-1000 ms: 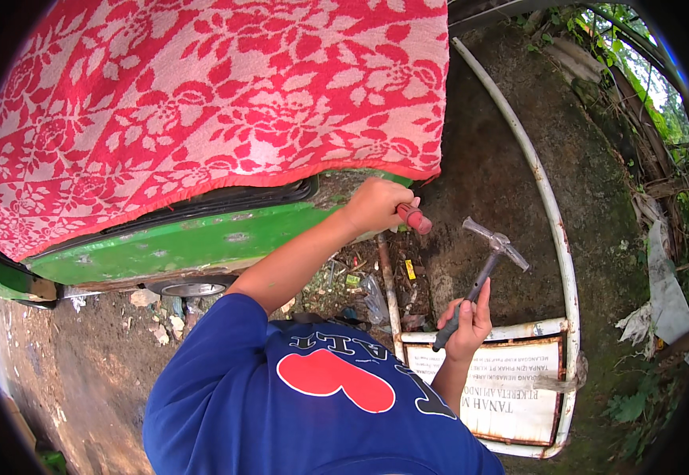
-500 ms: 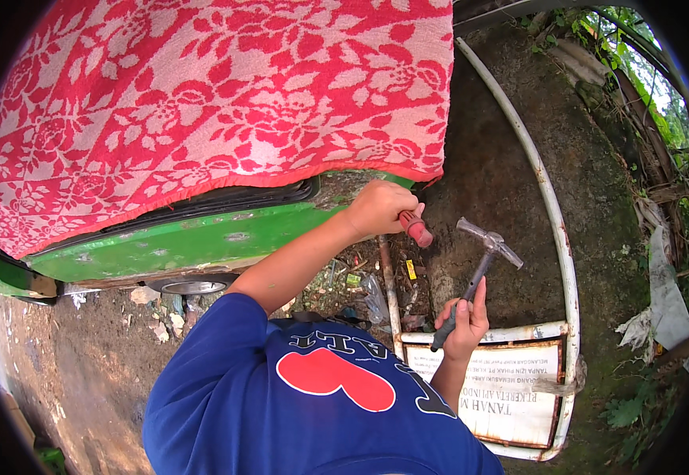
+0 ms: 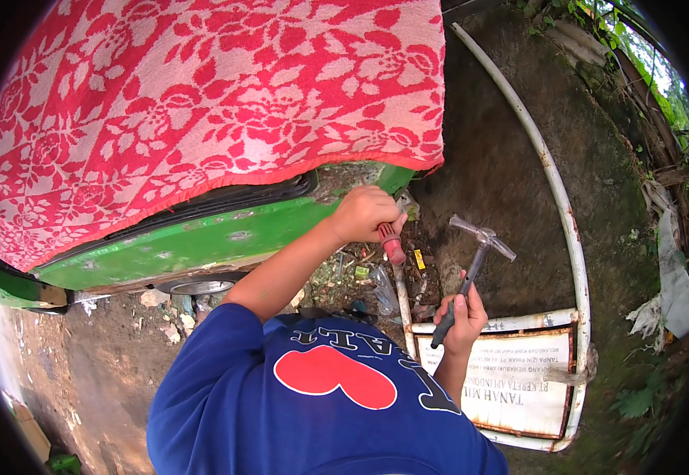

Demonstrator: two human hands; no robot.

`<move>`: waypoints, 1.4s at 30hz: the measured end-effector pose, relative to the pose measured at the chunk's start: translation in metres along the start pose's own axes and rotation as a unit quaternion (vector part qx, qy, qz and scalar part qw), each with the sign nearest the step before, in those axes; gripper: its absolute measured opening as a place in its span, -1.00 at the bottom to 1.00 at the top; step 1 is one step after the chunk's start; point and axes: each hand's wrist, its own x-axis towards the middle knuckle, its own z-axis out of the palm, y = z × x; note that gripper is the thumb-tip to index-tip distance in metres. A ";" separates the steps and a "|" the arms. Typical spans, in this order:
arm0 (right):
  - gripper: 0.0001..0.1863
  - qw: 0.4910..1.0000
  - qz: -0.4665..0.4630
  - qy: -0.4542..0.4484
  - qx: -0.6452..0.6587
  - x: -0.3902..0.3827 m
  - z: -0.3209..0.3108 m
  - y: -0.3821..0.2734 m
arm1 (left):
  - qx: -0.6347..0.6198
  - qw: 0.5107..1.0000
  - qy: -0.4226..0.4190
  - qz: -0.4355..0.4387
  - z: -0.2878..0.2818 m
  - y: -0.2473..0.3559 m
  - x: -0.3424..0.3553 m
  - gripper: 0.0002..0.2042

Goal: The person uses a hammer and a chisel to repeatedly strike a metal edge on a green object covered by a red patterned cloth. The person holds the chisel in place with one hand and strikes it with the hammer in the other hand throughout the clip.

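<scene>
My left hand (image 3: 367, 214) is closed around a screwdriver with a red, fluted handle (image 3: 391, 244). The handle's butt points toward me and to the right, while its blade is hidden behind the hand. This hand is at the scraped corner of a green vehicle body (image 3: 273, 216), where bare, rusty patches show. Lower and to the right, my right hand (image 3: 464, 321) grips a hammer (image 3: 473, 265) by its dark handle. The hammer's metal head is raised, a short distance from the screwdriver's butt and not touching it.
A red and pink floral blanket (image 3: 234, 87) drapes over the vehicle. To the right, a white, rusty tube frame (image 3: 554, 178) carries a white sign panel (image 3: 519, 388). Litter, including a yellow wrapper (image 3: 419, 259), lies on the dirt; plants edge the far right.
My left hand and the screwdriver have shifted left and slightly nearer me along the vehicle's corner. The hammer has moved a little left, still in my right hand. The view has shifted slightly.
</scene>
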 end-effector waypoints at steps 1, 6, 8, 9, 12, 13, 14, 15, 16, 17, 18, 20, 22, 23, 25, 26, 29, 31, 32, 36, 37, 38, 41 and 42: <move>-0.51 1.000 0.006 0.000 0.006 -0.001 0.001 0.001 | 0.005 1.000 0.001 0.005 -0.002 0.003 -0.002 -0.63; -0.55 1.000 0.020 -0.008 0.007 -0.003 0.004 0.003 | 0.015 0.999 0.028 0.006 -0.011 0.004 -0.011 -0.65; -0.55 1.000 0.016 -0.013 0.004 -0.003 0.004 0.003 | 0.025 0.999 0.035 0.003 -0.012 0.004 -0.013 -0.66; -0.55 1.000 0.014 -0.014 0.005 -0.003 0.004 0.003 | 0.031 0.999 0.037 0.002 -0.014 0.004 -0.012 -0.66; -0.55 1.000 0.012 -0.018 0.006 -0.004 0.003 0.001 | 0.038 0.998 0.040 0.006 -0.016 0.003 -0.009 -0.66; -0.55 1.000 0.012 -0.019 0.006 -0.004 0.003 0.001 | 0.038 0.998 0.041 0.008 -0.017 0.003 -0.008 -0.65; -0.55 1.000 0.011 -0.021 0.005 -0.003 0.003 0.001 | 0.040 0.998 0.040 0.010 -0.017 0.002 -0.007 -0.65; -0.55 1.000 0.011 -0.023 0.004 -0.003 0.002 0.000 | 0.041 0.998 0.040 0.012 -0.017 0.001 -0.005 -0.65; -0.55 1.000 0.010 -0.025 0.002 -0.003 0.002 -0.001 | 0.042 0.998 0.039 0.014 -0.017 0.002 -0.005 -0.65; -0.55 1.000 0.011 -0.024 0.003 -0.004 0.002 -0.001 | 0.040 0.998 0.040 0.011 -0.016 0.002 -0.005 -0.65; -0.54 1.000 0.011 -0.024 0.003 -0.005 0.002 -0.001 | 0.037 0.998 0.040 0.009 -0.014 0.002 -0.005 -0.66; -0.56 1.000 0.006 -0.027 0.002 -0.004 0.000 -0.001 | 0.035 0.999 0.041 0.008 -0.012 0.001 -0.005 -0.66; -0.58 0.999 -0.001 -0.034 -0.003 -0.005 -0.003 0.000 | 0.034 0.998 0.042 0.007 -0.012 0.001 -0.005 -0.65; -0.58 0.999 0.001 -0.034 -0.002 -0.005 -0.003 0.000 | 0.034 0.999 0.041 0.006 -0.012 0.001 -0.005 -0.65; -0.59 0.999 0.007 -0.036 0.000 -0.005 -0.004 0.000 | 0.036 0.999 0.039 0.004 -0.012 0.000 -0.007 -0.65; -0.57 0.999 0.009 -0.036 0.003 -0.005 -0.004 0.000 | 0.037 0.999 0.037 0.002 -0.012 0.001 -0.007 -0.65; -0.53 0.999 0.002 -0.036 -0.006 -0.006 -0.003 -0.002 | 0.047 0.998 0.032 -0.003 -0.011 0.001 -0.007 -0.65; -0.52 0.999 -0.024 -0.034 -0.032 -0.008 0.001 -0.004 | 0.064 0.998 0.024 -0.006 -0.009 0.001 -0.006 -0.65; -0.52 0.997 -0.059 -0.043 -0.039 -0.009 0.003 -0.004 | 0.058 0.998 0.029 -0.009 -0.007 0.000 -0.004 -0.65; -0.46 0.951 -0.288 -0.055 -0.099 -0.011 0.009 0.002 | 0.055 0.997 0.039 -0.027 -0.003 0.002 0.013 -0.66; -0.44 0.922 -0.365 -0.051 -0.122 -0.011 0.010 0.006 | 0.059 0.997 0.039 -0.033 -0.002 0.001 0.015 -0.67; -0.44 0.922 -0.376 -0.032 -0.091 -0.014 0.015 0.010 | 0.063 0.997 0.037 -0.037 0.000 -0.002 0.017 -0.68; -0.48 0.900 -0.313 -0.107 -0.285 -0.008 0.006 0.013 | 0.071 0.996 0.014 -0.059 0.009 -0.009 0.014 -0.75; -0.50 0.921 -0.253 -0.110 -0.276 -0.006 0.007 0.005 | 0.072 0.995 -0.003 -0.065 0.011 -0.010 0.016 -0.80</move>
